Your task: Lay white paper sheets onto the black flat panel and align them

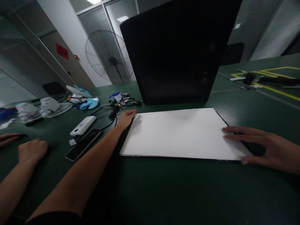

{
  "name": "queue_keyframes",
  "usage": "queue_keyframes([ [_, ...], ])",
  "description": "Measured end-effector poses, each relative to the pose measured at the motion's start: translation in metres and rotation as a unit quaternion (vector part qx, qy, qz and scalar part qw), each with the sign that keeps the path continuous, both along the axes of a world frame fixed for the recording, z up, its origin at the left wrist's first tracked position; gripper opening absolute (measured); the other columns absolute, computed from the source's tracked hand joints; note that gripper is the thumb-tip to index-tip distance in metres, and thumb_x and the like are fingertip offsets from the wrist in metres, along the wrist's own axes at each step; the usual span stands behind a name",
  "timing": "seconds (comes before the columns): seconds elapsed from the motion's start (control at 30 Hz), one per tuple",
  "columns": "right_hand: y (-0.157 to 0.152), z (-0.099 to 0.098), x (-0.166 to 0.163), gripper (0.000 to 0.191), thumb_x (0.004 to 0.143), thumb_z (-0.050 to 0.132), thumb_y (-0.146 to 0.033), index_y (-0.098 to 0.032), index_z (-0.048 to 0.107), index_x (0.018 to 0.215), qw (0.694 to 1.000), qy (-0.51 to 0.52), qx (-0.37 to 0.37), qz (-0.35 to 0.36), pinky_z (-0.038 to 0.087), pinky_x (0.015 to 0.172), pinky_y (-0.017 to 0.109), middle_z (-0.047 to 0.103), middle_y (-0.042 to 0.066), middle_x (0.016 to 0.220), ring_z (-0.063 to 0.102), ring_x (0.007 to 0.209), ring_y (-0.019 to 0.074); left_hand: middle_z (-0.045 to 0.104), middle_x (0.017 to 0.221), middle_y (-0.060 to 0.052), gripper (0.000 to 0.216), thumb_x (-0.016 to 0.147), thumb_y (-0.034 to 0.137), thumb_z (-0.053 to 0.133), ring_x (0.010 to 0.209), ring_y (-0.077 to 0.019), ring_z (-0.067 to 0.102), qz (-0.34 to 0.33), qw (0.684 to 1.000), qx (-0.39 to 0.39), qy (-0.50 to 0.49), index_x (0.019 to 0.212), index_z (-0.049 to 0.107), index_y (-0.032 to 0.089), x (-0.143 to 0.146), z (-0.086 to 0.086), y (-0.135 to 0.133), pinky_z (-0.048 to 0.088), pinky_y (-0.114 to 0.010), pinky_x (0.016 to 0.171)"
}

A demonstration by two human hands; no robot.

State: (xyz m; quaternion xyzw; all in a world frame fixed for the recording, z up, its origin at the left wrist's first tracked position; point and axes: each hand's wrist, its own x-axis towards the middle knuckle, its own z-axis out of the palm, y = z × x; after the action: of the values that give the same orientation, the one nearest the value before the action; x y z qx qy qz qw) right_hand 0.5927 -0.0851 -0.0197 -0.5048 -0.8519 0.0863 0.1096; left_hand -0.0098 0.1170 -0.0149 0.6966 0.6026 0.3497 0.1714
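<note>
A large white sheet (pixel 180 132) lies flat on the dark green table (pixel 164 187), just in front of a black upright panel (pixel 178 50) that looks like an open laptop screen. My left hand (pixel 126 118) rests palm down on the sheet's far left corner, fingers loosely curved, holding nothing. My right hand (pixel 269 147) lies flat on the sheet's right edge with its fingers stretched out. A thin black rim shows under the sheet on the right side.
Left of the sheet lie a black phone (pixel 83 143), a white power bank (pixel 83 125), tangled cables (pixel 112 109) and small desk fans (pixel 58 107). Another person's hand (pixel 32 150) and fingertips (pixel 9 137) rest at the far left. A standing fan (pixel 107 56) is behind.
</note>
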Motion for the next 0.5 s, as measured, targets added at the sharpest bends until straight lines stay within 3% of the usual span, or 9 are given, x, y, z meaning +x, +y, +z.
queue_keyframes([
  [0.13,-0.001,0.000,-0.001,0.084,0.076,0.075,-0.067,-0.051,0.048,0.154,1.000,0.005,0.000,-0.004,0.050,0.111,0.051,0.037,-0.004,0.166,0.048,0.143,0.0344,0.069,0.141,-0.010,0.066,0.086,0.065,0.063,0.135,-0.0345,0.060,-0.043,0.998,-0.024,0.025,0.133,0.071,0.019,-0.003,0.001,-0.032,0.043,-0.044,0.117],
  [0.27,-0.005,0.007,-0.007,0.077,0.080,0.068,-0.071,-0.047,0.053,0.151,0.999,0.043,-0.011,-0.022,0.047,0.114,0.054,0.041,-0.003,0.163,0.049,0.143,0.0347,0.041,0.167,-0.013,0.079,0.093,0.073,0.048,0.159,-0.0339,0.027,-0.070,0.995,-0.036,0.058,0.151,0.055,0.019,-0.009,-0.002,-0.076,0.024,-0.050,0.129],
  [0.33,-0.005,0.011,-0.014,0.077,0.085,0.058,-0.076,-0.039,0.055,0.152,0.993,0.072,-0.020,-0.091,0.046,0.115,0.056,0.046,0.001,0.160,0.052,0.140,0.0360,0.029,0.172,-0.014,0.085,0.095,0.074,0.044,0.162,-0.0334,0.016,-0.086,0.992,-0.041,0.078,0.159,0.044,0.018,-0.011,-0.003,-0.092,0.019,-0.053,0.130],
  [0.4,-0.004,0.014,-0.022,0.086,0.088,0.048,-0.081,-0.028,0.054,0.154,0.973,0.080,-0.041,-0.213,0.049,0.111,0.059,0.054,0.010,0.153,0.060,0.130,0.0388,0.017,0.174,-0.016,0.089,0.097,0.074,0.037,0.162,-0.0343,0.010,-0.111,0.983,-0.046,0.140,0.164,0.033,0.014,-0.012,-0.004,-0.100,0.017,-0.055,0.130],
  [0.5,0.001,0.016,-0.037,0.093,0.088,0.044,-0.085,-0.019,0.056,0.153,0.940,0.066,-0.075,-0.326,0.052,0.107,0.060,0.060,0.016,0.144,0.064,0.123,0.0409,0.017,0.173,-0.020,0.093,0.098,0.073,0.037,0.162,-0.0349,0.014,-0.151,0.962,-0.045,0.225,0.164,0.029,0.009,-0.012,-0.005,-0.101,0.014,-0.054,0.131],
])
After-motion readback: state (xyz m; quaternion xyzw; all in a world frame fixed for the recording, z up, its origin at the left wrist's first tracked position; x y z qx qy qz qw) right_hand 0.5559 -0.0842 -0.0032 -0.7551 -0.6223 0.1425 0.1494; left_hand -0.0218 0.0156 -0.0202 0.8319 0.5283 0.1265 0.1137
